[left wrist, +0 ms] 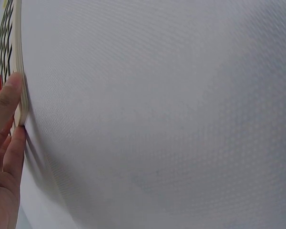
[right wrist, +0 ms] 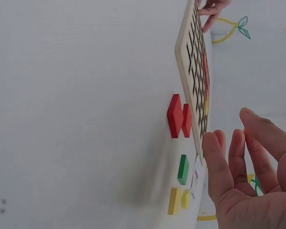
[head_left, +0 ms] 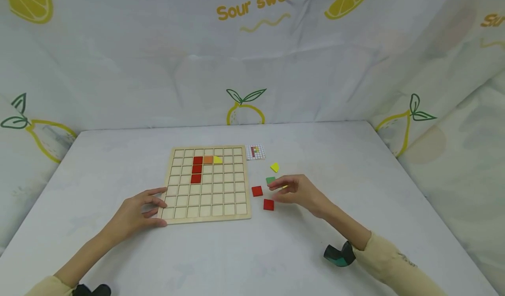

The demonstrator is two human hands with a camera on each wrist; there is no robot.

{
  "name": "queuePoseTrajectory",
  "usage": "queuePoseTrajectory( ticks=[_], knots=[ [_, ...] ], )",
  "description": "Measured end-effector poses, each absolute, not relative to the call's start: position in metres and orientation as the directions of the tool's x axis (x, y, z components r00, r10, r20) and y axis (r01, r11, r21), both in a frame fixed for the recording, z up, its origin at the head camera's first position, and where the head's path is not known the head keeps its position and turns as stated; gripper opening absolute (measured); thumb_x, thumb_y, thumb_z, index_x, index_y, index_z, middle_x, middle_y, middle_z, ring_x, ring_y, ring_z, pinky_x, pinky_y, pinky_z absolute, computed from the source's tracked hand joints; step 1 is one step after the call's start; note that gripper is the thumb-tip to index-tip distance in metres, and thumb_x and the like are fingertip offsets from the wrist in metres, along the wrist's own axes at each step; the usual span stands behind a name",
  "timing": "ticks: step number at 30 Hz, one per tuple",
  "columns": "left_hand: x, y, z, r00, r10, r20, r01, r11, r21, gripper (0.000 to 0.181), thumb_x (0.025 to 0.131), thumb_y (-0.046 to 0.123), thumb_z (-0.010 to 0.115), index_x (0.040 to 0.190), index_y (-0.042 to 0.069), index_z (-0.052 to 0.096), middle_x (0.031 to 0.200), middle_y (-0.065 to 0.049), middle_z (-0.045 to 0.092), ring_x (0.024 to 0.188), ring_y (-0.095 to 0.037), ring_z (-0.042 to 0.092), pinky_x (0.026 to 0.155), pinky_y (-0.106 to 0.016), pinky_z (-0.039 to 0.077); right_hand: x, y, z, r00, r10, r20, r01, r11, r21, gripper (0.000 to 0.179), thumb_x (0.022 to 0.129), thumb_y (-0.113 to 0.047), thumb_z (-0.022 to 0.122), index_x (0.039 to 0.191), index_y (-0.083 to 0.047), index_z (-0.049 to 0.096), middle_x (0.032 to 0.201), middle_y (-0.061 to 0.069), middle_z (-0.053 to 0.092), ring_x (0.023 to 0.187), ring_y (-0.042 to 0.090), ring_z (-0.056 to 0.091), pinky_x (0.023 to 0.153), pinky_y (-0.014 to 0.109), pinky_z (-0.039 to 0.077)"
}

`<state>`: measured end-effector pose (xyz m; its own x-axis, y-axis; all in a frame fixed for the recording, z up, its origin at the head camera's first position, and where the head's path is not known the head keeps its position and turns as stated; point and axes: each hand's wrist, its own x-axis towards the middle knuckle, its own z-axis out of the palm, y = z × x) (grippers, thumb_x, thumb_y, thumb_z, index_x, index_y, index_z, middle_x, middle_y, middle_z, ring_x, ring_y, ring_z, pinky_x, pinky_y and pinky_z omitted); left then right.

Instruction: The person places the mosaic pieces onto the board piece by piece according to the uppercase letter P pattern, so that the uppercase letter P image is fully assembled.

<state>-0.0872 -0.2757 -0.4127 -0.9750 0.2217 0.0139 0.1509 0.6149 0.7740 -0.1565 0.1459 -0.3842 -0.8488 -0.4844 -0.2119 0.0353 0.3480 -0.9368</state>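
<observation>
A wooden grid board [head_left: 193,199] lies on the table. Three red square tiles [head_left: 196,169] form a column on it, with an orange tile [head_left: 208,159] and a yellow tile [head_left: 217,159] beside the top one. My left hand [head_left: 132,215] touches the board's near left corner, fingers extended along the edge. Right of the board, my right hand [head_left: 301,195] hovers with relaxed fingers and nothing between them. Below it lie two loose red squares [right wrist: 175,116], a green tile [right wrist: 183,169] and two yellow pieces [right wrist: 174,201], one mostly hidden in the head view.
A small pattern card [head_left: 255,152] lies against the board's far right corner. The white table [head_left: 221,261] meets a hanging lemon-print cloth [head_left: 165,76] behind and at the sides. Dark straps [head_left: 339,254] show at both wrists.
</observation>
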Motion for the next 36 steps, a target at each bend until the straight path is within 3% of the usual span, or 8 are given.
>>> queuePoseTrajectory(
  ticks=[5,13,23,36],
  knots=[
    [-0.088,-0.277,-0.413,-0.973,0.228,0.024,0.164,0.619,0.768,0.036,0.063,0.016,0.088,0.092,0.005,0.069,0.138,-0.018,0.050,0.116,-0.038,0.055,0.083,-0.023,0.059,-0.148,0.154,-0.393,-0.878,-0.431,-0.207,0.039,0.368,-0.929,0.035,0.087,-0.010,0.071,0.119,0.002,0.063,0.116,0.018,0.064,0.098,0.026,0.064,0.084,0.025,0.059],
    [-0.088,-0.277,-0.413,-0.973,0.229,0.015,0.157,0.619,0.769,0.037,0.063,0.016,0.088,0.092,0.005,0.069,0.139,-0.018,0.050,0.116,-0.038,0.055,0.083,-0.024,0.059,-0.135,0.152,-0.411,-0.923,-0.303,-0.237,0.118,0.362,-0.925,0.036,0.083,-0.005,0.074,0.117,0.001,0.064,0.111,0.013,0.067,0.091,0.020,0.065,0.079,0.016,0.058],
    [-0.088,-0.277,-0.414,-0.975,0.222,0.004,0.142,0.609,0.781,0.037,0.063,0.017,0.088,0.093,0.005,0.069,0.139,-0.017,0.049,0.115,-0.037,0.055,0.083,-0.023,0.058,-0.134,0.141,-0.414,-0.953,-0.226,-0.203,0.072,0.481,-0.874,0.032,0.078,-0.005,0.079,0.108,-0.003,0.069,0.103,0.007,0.068,0.092,0.020,0.064,0.080,0.021,0.059],
    [-0.088,-0.277,-0.414,-0.976,0.218,0.014,0.150,0.624,0.767,0.037,0.063,0.017,0.088,0.092,0.005,0.069,0.139,-0.016,0.050,0.115,-0.037,0.056,0.083,-0.022,0.058,-0.139,0.130,-0.412,-0.967,-0.201,-0.158,-0.016,0.663,-0.748,0.032,0.070,-0.004,0.085,0.099,-0.005,0.073,0.090,0.000,0.069,0.073,0.011,0.059,0.067,0.018,0.058]
  ],
)
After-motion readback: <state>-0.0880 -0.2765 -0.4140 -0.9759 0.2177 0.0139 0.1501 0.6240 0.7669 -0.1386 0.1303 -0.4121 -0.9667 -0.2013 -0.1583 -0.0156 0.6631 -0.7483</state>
